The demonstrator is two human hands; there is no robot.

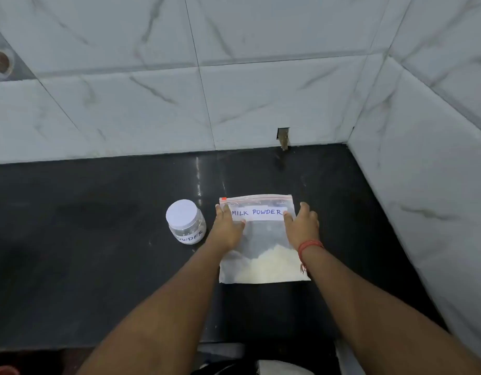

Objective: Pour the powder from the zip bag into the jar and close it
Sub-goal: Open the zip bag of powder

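A clear zip bag [262, 239] labelled "MILK POWDER" lies flat on the black counter [98, 253], its red zip strip at the far end. Pale powder [269, 266] sits in its near half. My left hand [227, 226] rests on the bag's upper left side, fingers reaching the zip corner. My right hand [301, 223] rests on its upper right side, beside the label. Both hands lie flat on the bag, fingers apart. A small clear jar [185, 221] with a white lid stands upright just left of the bag, lid on.
White marble-tiled walls [234, 90] close off the back and the right side of the counter. A small notch [283, 138] with a stub sits in the back wall above the bag. The counter's front edge runs near the bottom.
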